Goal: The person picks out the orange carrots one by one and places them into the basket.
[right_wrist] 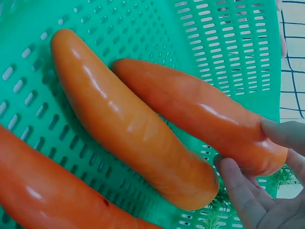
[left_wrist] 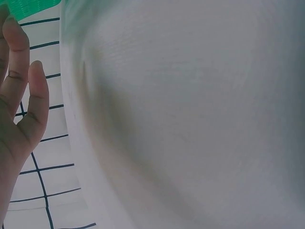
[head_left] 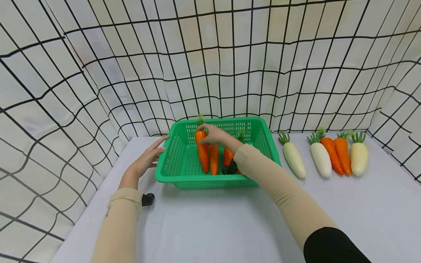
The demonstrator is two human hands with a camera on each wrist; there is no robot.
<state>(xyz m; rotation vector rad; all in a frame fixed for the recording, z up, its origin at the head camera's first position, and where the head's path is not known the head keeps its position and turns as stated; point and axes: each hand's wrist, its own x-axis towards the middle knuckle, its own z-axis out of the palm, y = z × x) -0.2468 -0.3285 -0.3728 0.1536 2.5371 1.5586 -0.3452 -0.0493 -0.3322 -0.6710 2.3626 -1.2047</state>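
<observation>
In the head view, my right hand (head_left: 215, 135) reaches into a green plastic basket (head_left: 207, 183) and pinches the leafy end of the leftmost carrot (head_left: 202, 157). The right wrist view shows thumb and fingers on either side of that carrot (right_wrist: 200, 109), its tip lying near the basket floor. Beside it lies a second carrot (right_wrist: 133, 133), and a third carrot (right_wrist: 43, 181) is farther along, partly covered by my right wrist in the head view. My left hand (head_left: 148, 159) has its fingers extended against the basket's left rim, also seen as the left hand (left_wrist: 21, 95) in its wrist view.
Right of the basket, a row stands on the white table (head_left: 210, 226): a pale radish (head_left: 294, 160), a white radish (head_left: 320, 159), two carrots (head_left: 331, 155) and another pale radish (head_left: 358, 159). A black wire grid (head_left: 223, 73) with white cloth behind encloses the back and sides.
</observation>
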